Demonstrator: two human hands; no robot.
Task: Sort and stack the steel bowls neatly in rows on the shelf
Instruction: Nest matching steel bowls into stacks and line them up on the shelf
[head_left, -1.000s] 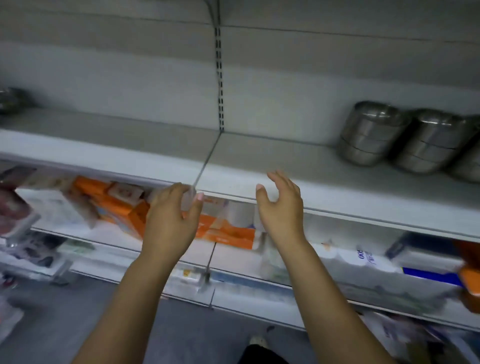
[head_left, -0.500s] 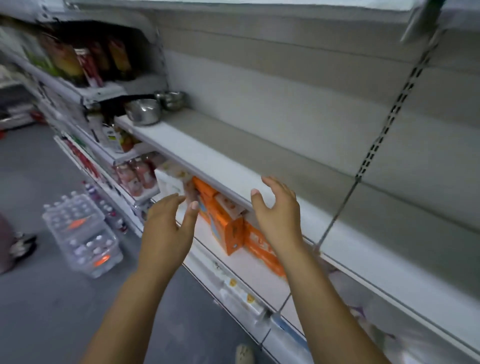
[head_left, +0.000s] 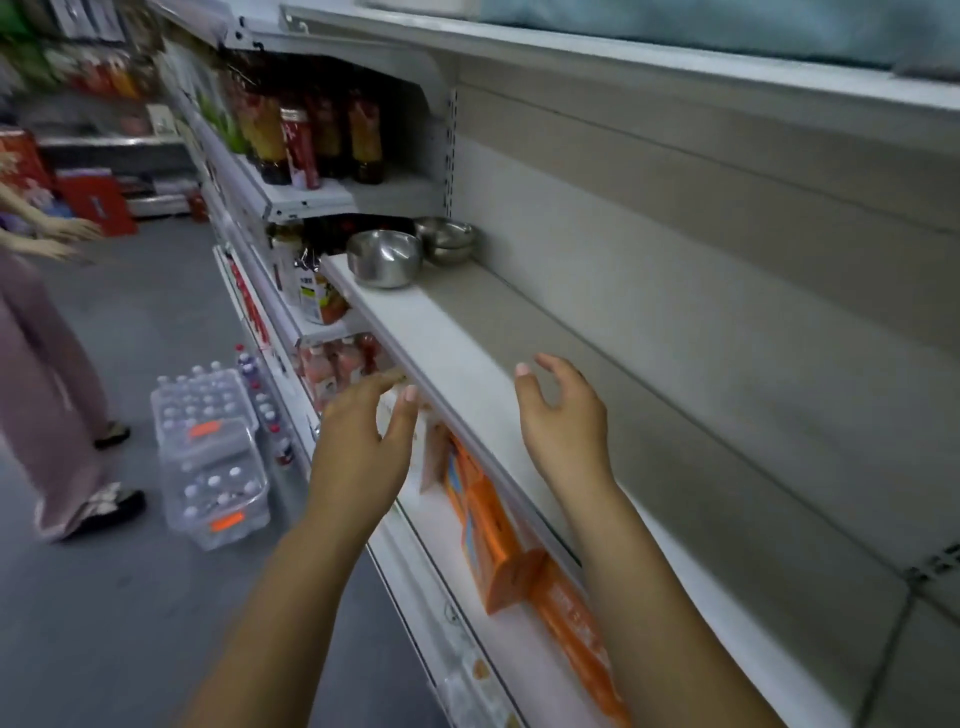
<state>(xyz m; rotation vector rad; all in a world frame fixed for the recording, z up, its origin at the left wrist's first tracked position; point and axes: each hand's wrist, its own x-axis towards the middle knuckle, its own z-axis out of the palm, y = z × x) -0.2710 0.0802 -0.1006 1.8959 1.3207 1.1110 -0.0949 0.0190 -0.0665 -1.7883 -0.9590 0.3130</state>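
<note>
A steel bowl (head_left: 384, 257) stands upright at the far left end of the white shelf (head_left: 457, 358), near its front edge. Behind it, against the back wall, sits a short stack of steel bowls (head_left: 447, 240). My left hand (head_left: 363, 447) hovers in front of the shelf edge, fingers apart, holding nothing. My right hand (head_left: 563, 421) is raised over the front of the shelf, fingers spread and empty. Both hands are well short of the bowls.
Orange boxes (head_left: 493, 535) lie on the shelf below. Bottles of drink (head_left: 306, 140) fill the shelf up left. Packs of water bottles (head_left: 208, 452) stand on the grey floor. Another person (head_left: 47, 374) stands in the aisle at left.
My view has swung left along the aisle, bringing the bowls at the shelf's far end closer. Both hands have stayed open in front of the shelf edge. The steel containers seen earlier are out of view.
</note>
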